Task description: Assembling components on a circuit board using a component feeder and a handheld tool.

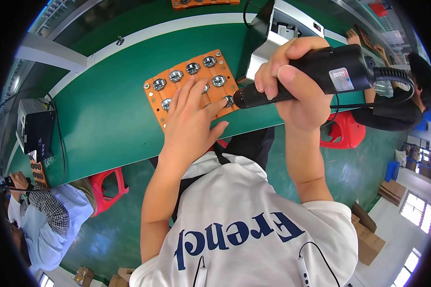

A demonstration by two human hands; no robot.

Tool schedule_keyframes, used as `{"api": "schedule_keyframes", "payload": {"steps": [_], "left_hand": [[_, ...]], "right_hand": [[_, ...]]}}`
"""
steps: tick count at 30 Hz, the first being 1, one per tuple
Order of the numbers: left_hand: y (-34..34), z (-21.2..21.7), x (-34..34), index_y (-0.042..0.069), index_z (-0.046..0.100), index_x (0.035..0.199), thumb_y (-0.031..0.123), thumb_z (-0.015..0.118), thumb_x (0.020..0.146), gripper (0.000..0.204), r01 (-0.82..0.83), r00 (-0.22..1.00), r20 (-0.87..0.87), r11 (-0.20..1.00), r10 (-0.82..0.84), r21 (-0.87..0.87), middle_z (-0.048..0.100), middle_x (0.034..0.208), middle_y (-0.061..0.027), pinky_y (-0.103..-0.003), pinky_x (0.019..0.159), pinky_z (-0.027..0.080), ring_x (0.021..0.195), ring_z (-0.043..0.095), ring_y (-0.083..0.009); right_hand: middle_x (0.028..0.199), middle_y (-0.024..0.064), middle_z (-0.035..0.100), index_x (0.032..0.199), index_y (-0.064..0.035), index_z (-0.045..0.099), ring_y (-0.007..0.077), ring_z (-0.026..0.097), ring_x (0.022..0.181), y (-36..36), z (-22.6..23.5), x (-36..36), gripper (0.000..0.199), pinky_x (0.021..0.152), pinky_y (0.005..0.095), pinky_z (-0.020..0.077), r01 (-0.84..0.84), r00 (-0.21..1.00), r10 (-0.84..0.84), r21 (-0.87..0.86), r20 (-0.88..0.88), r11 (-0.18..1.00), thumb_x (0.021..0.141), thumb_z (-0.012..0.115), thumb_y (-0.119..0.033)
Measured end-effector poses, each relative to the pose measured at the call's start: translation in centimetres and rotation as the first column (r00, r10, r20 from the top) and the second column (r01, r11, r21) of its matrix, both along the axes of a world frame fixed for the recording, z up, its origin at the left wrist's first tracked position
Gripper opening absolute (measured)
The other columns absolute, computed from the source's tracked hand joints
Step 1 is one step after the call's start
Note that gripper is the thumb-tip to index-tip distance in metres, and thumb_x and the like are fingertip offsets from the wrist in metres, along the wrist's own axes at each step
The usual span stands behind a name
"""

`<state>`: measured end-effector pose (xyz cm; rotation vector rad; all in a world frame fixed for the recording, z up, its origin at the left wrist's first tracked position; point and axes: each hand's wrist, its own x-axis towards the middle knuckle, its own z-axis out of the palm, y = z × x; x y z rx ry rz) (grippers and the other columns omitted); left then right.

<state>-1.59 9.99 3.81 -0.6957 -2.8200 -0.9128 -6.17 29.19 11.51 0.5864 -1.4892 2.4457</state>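
Observation:
An orange tray [179,85] lies on the green tabletop, with several round, shiny metal parts like watch movements or small cases set in rows. My left hand [191,119] rests over the tray's near side, fingers spread, and covers some of those parts. In my right hand [297,81] is a black electric screwdriver [337,69] with a corded back end. Its narrow nose points left, at the metal part [229,101] in the tray's near right corner. Whether the tip touches that part is hidden from this angle.
Behind the tray's right side stands a white and black box-shaped device [268,43]. Another device [36,124] with cables sits at the table's left end. People work at both sides. Red stools [107,191] and cardboard boxes [368,244] stand on the floor.

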Motion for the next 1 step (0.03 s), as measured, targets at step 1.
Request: {"api": "schedule_keyframes", "payload": {"steps": [1], "left_hand": [[-0.06, -0.06, -0.05, 0.013, 0.077, 0.113, 0.02, 0.084, 0.073, 0.041, -0.003, 1.0, 0.016, 1.0, 0.003, -0.005, 0.051, 0.141, -0.0176, -0.051, 0.113, 0.035, 0.138, 0.043, -0.0408]], "right_hand": [[0.072, 0.0145, 0.06, 0.104, 0.0016, 0.055, 0.0176, 0.058, 0.054, -0.15, -0.04, -0.05, 0.03, 0.051, 0.0323, 0.0511, -0.005, 1.0, 0.005, 0.001, 0.002, 1.0, 0.077, 0.066, 0.012]]}}
